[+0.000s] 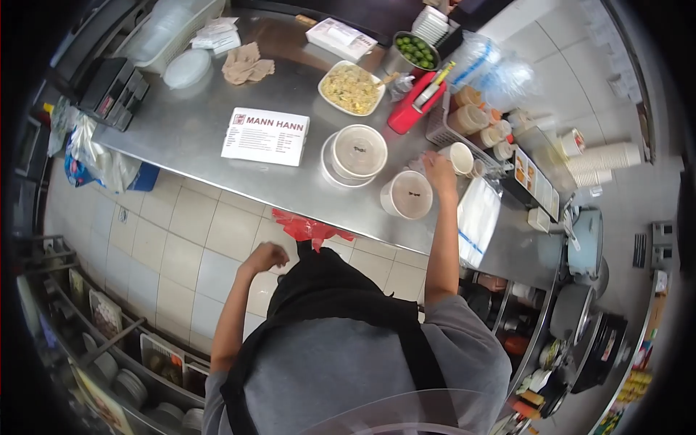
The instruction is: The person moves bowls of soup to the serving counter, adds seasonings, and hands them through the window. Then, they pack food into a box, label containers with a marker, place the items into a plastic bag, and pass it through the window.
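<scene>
Centre: two tubs (351, 168) look lidded; food bowl (357, 114) above uncovered. Lower left of centre: our left hand (267, 257) released, loosely curled. Right hand (439, 170) beside small cup (461, 161); we can't tell grip.

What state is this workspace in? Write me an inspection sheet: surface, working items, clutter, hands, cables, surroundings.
Surface: metal counter, shiny and crowded along its right side.
Working items: large tub, small tub and white cup stand near the right hand.
Clutter: crumpled paper, printed box, food bowl, plastic bags.
Hands: right at the cup, grip unclear; left hand off the counter's front, fingers curled, nothing seen in it.
Cables: nothing seen.
Surroundings: tiled floor; red bag at the counter's front edge; stacked plates on a shelf at lower left.
</scene>
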Demonstrator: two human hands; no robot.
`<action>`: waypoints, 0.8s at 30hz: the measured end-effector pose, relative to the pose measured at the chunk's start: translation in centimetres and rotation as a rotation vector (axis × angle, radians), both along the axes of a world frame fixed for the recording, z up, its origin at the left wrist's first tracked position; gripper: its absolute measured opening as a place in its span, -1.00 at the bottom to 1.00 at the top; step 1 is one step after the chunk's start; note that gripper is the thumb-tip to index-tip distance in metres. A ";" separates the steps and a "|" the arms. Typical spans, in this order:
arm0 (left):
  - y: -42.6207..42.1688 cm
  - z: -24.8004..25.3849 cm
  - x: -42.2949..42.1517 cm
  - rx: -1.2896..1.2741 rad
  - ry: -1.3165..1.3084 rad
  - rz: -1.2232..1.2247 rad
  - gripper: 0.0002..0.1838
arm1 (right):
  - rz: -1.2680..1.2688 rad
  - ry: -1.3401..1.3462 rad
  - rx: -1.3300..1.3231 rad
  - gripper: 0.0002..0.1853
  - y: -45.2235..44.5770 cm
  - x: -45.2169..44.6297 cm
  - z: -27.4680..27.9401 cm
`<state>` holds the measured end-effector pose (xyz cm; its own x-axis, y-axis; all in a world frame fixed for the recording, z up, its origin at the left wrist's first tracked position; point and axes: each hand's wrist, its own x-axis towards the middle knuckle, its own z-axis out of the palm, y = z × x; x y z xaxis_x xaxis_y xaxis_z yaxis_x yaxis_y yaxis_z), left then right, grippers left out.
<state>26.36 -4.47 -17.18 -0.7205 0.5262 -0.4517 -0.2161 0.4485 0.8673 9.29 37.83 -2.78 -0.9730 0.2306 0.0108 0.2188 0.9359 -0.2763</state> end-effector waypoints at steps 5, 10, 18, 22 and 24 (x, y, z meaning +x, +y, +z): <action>4.0 1.0 -3.5 -0.346 0.118 -0.169 -0.71 | 0.239 0.392 0.117 -0.78 -6.3 2.9 5.7; 6.2 -2.1 -1.3 -0.631 0.023 -0.276 -0.65 | 0.596 -0.631 -0.811 -0.77 -13.4 9.0 6.0; 5.1 -9.5 0.8 -0.422 0.169 0.214 -0.12 | 0.952 0.131 0.161 -0.62 -21.6 16.7 -19.0; 4.8 -9.9 3.3 -0.272 0.175 0.387 -0.14 | 0.728 -0.045 0.400 -0.53 -20.1 13.3 -24.9; 4.7 -10.7 5.2 -0.237 0.197 0.399 -0.12 | 0.716 -0.170 0.239 -0.65 -20.1 13.5 -23.4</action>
<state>31.59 0.22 -27.87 -0.9280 0.0919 -0.3610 -0.2536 0.5541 0.7929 22.79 17.73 -26.21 -0.8766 -0.4455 -0.1822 -0.4412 0.8950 -0.0659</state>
